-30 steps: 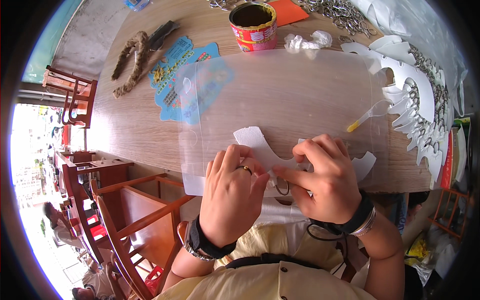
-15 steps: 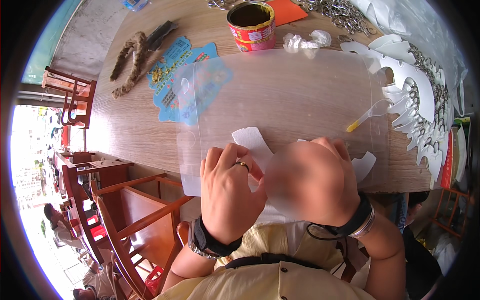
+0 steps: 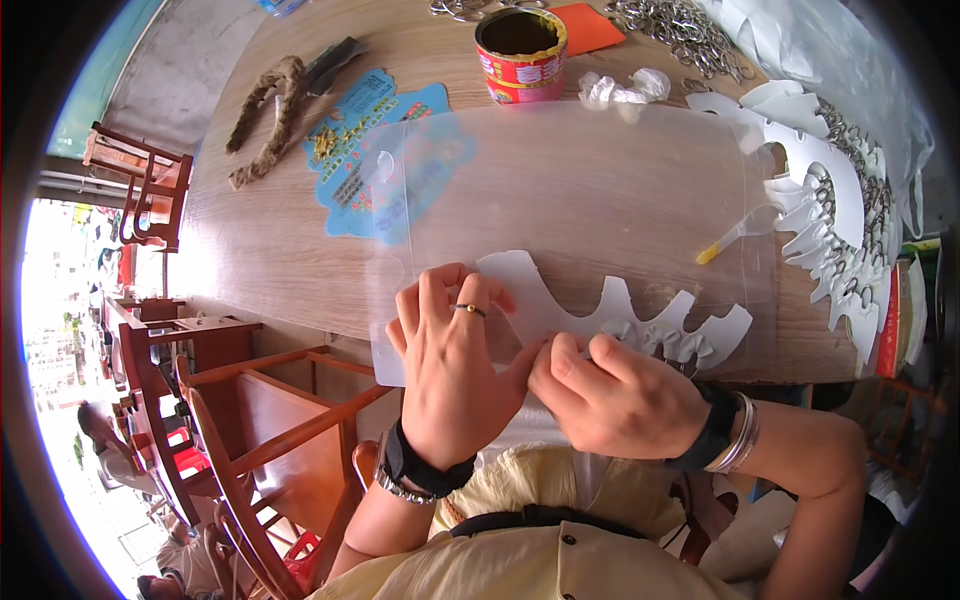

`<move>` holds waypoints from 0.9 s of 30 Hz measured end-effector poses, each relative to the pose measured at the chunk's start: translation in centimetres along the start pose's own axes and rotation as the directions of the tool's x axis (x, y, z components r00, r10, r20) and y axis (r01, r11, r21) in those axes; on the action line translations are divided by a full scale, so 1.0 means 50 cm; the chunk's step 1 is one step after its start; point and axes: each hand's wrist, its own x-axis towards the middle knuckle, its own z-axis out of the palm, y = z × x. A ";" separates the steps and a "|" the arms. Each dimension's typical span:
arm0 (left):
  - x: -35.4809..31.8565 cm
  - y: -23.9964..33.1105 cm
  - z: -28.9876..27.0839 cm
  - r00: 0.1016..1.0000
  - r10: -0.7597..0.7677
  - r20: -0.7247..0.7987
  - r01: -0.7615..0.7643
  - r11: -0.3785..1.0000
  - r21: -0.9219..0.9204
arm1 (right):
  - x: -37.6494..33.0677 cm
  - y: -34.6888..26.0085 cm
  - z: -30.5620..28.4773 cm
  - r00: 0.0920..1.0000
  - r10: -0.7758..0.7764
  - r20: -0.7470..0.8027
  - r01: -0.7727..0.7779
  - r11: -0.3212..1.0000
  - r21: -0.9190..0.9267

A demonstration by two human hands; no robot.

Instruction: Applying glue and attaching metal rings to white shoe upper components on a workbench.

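Observation:
A white card with a toothed edge (image 3: 535, 300) lies near the table's front edge on a clear plastic sheet (image 3: 590, 170). Small white bow-like pieces (image 3: 665, 340) sit among its teeth on the right side. My left hand (image 3: 450, 365) is over the card's left end with its fingers apart, its thumb reaching to the fingertips of my right hand. Curled fingers mark my right hand (image 3: 620, 395), in front of the card's lower edge. Its thumb and fingertips are pinched close to my left thumb; whatever is between them is hidden or too small to name.
A red tub (image 3: 522, 78) stands at the back beside an orange card (image 3: 590, 28) and crumpled white plastic (image 3: 625, 92). White toothed cards with metal rings (image 3: 840, 205) pile up at right, near a yellow-tipped spoon (image 3: 735, 234). Left lie a blue card (image 3: 345, 190) and brown fuzzy strip (image 3: 262, 110).
My right hand has turned and come down off the card, so its teeth and bow-like pieces now show. The fingers of my left hand have spread. The whole view has shifted slightly.

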 end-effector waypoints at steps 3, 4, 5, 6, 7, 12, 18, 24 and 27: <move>0.002 -0.004 -0.001 1.000 -0.014 0.004 0.014 0.999 -0.030 | -0.005 0.009 -0.001 0.993 0.114 -0.015 -0.108 0.973 0.206; 0.001 -0.007 -0.002 1.000 -0.026 0.011 0.027 0.999 -0.039 | -0.009 0.014 -0.003 0.987 0.160 -0.001 -0.152 0.942 0.298; 0.000 -0.008 -0.004 1.000 -0.025 0.007 0.025 0.999 -0.044 | -0.018 0.033 -0.013 0.975 0.219 0.032 -0.211 0.878 0.430; 0.000 -0.006 -0.004 1.000 -0.023 0.009 0.024 0.998 -0.065 | -0.031 0.043 -0.010 0.931 0.352 0.093 -0.344 0.766 0.543; -0.001 -0.005 -0.005 0.999 -0.044 0.013 0.045 0.996 -0.076 | -0.041 0.048 -0.010 0.900 0.415 0.132 -0.408 0.699 0.587; -0.002 -0.009 0.000 0.999 -0.050 0.011 0.051 0.994 -0.094 | -0.046 0.032 -0.025 0.897 0.389 0.209 -0.433 0.680 0.592; -0.006 -0.027 0.008 1.000 0.003 -0.006 -0.003 0.994 -0.107 | -0.021 0.027 -0.024 0.920 0.340 0.197 -0.393 0.777 0.493; -0.007 -0.031 -0.006 0.999 0.022 0.044 -0.016 0.989 -0.150 | -0.017 0.032 -0.022 0.916 0.347 0.201 -0.400 0.763 0.508; -0.007 -0.026 -0.001 0.999 0.020 0.024 -0.017 0.994 -0.112 | -0.018 0.030 -0.020 0.912 0.356 0.203 -0.408 0.752 0.518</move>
